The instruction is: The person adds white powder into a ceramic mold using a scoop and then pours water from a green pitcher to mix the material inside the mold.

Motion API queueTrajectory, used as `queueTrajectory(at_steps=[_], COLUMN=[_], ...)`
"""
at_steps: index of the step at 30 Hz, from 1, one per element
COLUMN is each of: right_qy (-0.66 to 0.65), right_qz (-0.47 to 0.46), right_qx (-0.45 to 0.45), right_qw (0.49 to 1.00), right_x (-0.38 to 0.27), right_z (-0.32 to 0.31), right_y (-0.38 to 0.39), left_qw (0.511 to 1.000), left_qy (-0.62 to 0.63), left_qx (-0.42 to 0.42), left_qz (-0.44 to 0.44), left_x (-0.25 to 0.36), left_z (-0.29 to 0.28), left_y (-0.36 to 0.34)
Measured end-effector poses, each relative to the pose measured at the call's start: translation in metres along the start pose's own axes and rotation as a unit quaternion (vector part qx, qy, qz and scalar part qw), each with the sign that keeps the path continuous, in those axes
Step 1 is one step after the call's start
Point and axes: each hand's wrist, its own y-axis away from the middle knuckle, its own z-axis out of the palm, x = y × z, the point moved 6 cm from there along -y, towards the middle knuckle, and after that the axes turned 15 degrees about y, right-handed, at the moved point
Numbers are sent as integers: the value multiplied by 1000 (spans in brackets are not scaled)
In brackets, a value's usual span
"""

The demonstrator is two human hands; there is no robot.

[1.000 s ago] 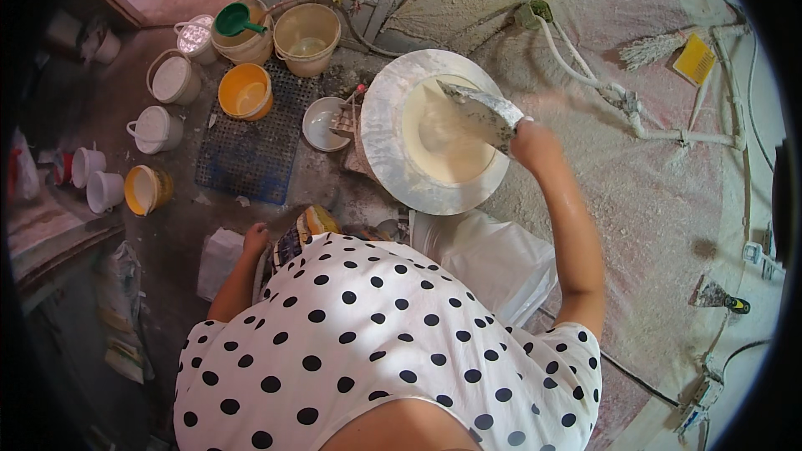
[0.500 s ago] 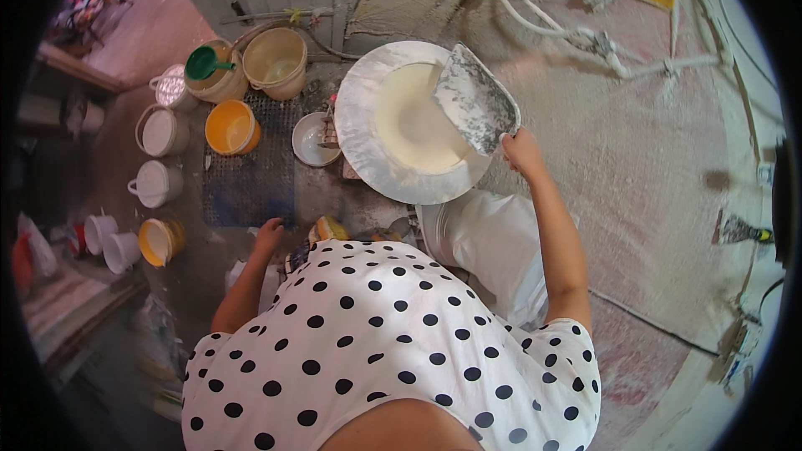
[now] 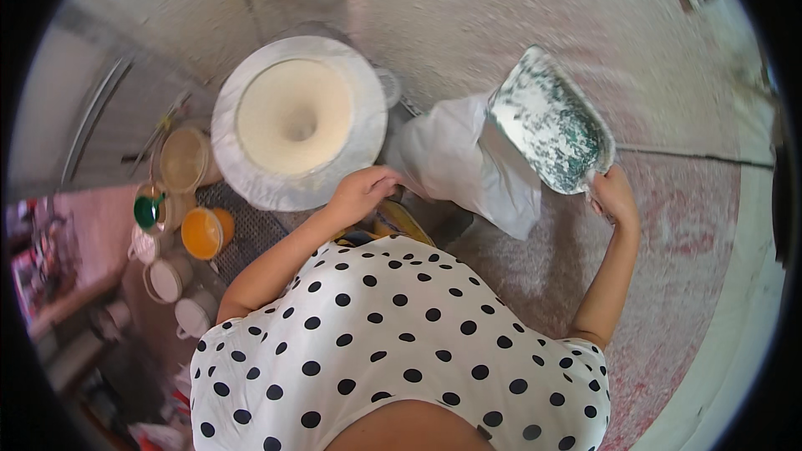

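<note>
My right hand point(image 3: 616, 196) is closed round the handle of a broad green scoop point(image 3: 551, 121), shaped like a dustpan and coated with white powder. The scoop hangs over the right side of a white sack point(image 3: 455, 154), whose mouth it partly covers. My left hand point(image 3: 365, 192) is at the lower right rim of a round pale basin point(image 3: 230, 108); its fingers are curled, with nothing visible in them. Cream-white material point(image 3: 267, 104) fills the basin's inner opening and dips into a hollow at its centre.
At the left stand a beige bucket point(image 3: 185, 159), an orange bucket point(image 3: 200, 232), a bucket with a green scoop point(image 3: 149, 210) in it, and lidded white pails point(image 3: 167, 278). A dark perforated mat point(image 3: 242, 230) lies beside them. A cable point(image 3: 693, 154) runs along at the right.
The scoop in my right hand has moved from above the basin rightward to the white sack. My left hand has risen from my side to the basin's rim. The view has turned right.
</note>
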Motion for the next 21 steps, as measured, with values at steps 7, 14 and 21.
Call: queueTrajectory(at_steps=[7, 14, 21], right_qy=[374, 327, 403], right_qz=[-88, -44, -44], right_qx=[-23, 6, -29], right_qw=[923, 944, 914], right_x=[57, 42, 67], right_z=[122, 50, 44], right_y=[-81, -70, -55], left_qw=[908, 852, 687], left_qy=[-266, -342, -499], left_qx=[-251, -357, -523], left_qz=[205, 174, 77], left_x=[89, 58, 19], left_z=[138, 182, 229], left_y=[-96, -120, -146])
